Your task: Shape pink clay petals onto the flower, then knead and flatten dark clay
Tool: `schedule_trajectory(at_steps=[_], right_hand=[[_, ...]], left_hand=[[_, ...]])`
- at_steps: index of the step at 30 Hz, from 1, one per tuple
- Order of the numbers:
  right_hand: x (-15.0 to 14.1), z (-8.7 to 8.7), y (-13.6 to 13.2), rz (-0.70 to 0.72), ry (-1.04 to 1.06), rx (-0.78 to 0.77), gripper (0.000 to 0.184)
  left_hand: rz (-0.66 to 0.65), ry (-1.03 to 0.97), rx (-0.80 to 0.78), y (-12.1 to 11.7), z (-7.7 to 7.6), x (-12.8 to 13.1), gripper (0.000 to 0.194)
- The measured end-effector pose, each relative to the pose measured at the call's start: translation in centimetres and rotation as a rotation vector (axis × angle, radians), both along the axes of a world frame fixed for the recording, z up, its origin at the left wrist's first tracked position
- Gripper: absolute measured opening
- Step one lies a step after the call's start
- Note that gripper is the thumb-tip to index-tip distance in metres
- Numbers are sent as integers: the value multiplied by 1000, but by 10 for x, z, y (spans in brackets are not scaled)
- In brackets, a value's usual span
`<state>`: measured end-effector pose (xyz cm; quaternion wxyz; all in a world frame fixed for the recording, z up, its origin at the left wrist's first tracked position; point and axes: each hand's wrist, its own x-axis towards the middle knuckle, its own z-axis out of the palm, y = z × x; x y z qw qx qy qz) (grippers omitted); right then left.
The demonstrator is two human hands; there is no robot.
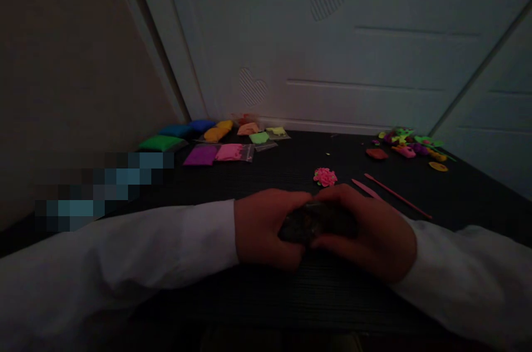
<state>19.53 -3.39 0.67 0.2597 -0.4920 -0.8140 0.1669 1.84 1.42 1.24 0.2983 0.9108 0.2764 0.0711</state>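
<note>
Holding a dark, glossy-looking lump point(328, 220) between my left grip point(268, 228) and my right grip point(369, 233), I have both closed around it over the near middle of the black, grained counter point(257, 296). Whether it is wrapped, and whether it rests on the surface, I cannot tell in this dim light.

If it is soft, squeezing too hard could squash or split it; if either side loosens, it could slip toward the near edge. Just on the far side of my knuckles lies a small ruffled pink flower with green bits point(325, 177), so a careless push that way could crush its petals. Close to my right grip lie a flat, pointed pink blade point(366, 188) and a slim reddish-pink rod point(398, 195), which my knuckles could nudge out of place. The poor light could make me misjudge any of this.

Counting, I get one lump, one flower, one blade and one rod. Far left I make out about ten brightly coloured packets point(200, 156), some overlapping. Far right sit one flat dark-red piece point(377, 154), one yellow oval piece point(438, 167) and one heap of multicoloured shapes point(409, 144), too tangled to count singly.
</note>
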Motion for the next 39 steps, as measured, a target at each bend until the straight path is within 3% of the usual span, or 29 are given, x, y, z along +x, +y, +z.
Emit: schedule_trajectory(at_steps=[5, 8, 11, 18, 27, 31, 39], right_hand=[[3, -1, -4, -62, 28, 80, 33], [4, 1, -11, -66, -38, 83, 20], [3, 1, -15, -25, -112, 87, 13], [1, -7, -11, -54, -36, 52, 26], [4, -10, -9, -2, 29, -11, 25], [5, -7, -6, -60, 58, -15, 24], [4, -6, -3, -107, 32, -23, 23]], left_hand=[[109, -34, 342, -2, 0, -2, 35], [21, -27, 609, -3, -2, -5, 35], [-90, 1, 722, -1, -6, -9, 36], [-244, 110, 752, 8, -11, -10, 48], [-200, 108, 689, 4, -7, -13, 39], [-152, 71, 667, 5, -6, -15, 40], [-112, -7, 686, 6, -7, -14, 24]])
